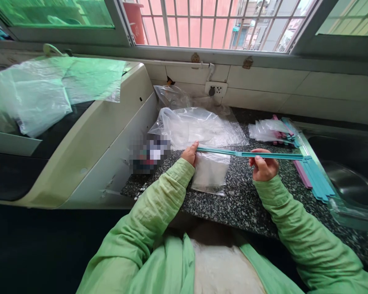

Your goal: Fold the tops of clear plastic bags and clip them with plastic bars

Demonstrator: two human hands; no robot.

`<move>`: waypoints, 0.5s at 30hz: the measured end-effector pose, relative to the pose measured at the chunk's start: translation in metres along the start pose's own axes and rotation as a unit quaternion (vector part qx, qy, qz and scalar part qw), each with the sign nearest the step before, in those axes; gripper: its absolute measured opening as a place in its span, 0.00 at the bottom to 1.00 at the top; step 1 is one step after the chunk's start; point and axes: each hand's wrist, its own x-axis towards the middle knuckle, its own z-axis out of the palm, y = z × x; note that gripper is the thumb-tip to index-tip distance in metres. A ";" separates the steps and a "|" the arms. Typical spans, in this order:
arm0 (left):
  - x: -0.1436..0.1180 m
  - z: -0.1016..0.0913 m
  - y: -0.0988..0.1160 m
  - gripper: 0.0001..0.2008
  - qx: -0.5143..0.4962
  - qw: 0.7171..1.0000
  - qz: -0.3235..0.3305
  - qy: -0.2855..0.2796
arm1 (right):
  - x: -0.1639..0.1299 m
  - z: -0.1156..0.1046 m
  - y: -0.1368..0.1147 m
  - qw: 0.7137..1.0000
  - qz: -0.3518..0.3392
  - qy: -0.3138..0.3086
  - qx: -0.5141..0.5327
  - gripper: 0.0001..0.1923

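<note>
fingers of the left hand (190, 154) are pinched together on the left end of a long teal strip (248, 154), thumb on top at the very tip. fingers of the right hand (263, 165) are curled shut around the same strip further along, roughly past its middle, with the thumb laid along its upper edge. the strip runs nearly level from left to right between the two hands, held just above the speckled dark countertop (242, 204), and its right end reaches beyond the right hand toward a stack of teal and pink strips (314, 179) lying at the right of the counter. whether that end touches the stack cannot be told.

below the strip, between the hands and closer to the left one, a small clear plastic bag (209, 176) hangs or lies against the counter; its top edge meets the strip. farther back sits a heap of clear plastic bags (196, 126), and to the far right a smaller pile of bagged strips (272, 130). a steel sink (349, 183) takes up the right edge. at the left a cream-coloured appliance (110, 134) stands with plastic sheeting (49, 90) draped over it. a wall socket (216, 89) sits on the tiled wall beneath the window. both arms wear light green sleeves (159, 204).
</note>
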 end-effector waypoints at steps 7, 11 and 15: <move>0.001 -0.003 -0.006 0.17 0.005 0.999 -0.015 -0.043 | -0.007 0.005 -0.006 0.985 -0.060 -0.072 -0.142 0.10; -0.001 -0.002 -0.002 0.16 0.004 0.999 -0.025 -0.044 | -0.007 0.005 -0.005 0.973 -0.101 -0.105 -0.182 0.09; -0.006 0.003 0.005 0.18 -0.041 0.996 -0.063 -0.056 | -0.004 0.002 0.001 0.961 -0.138 -0.116 -0.211 0.08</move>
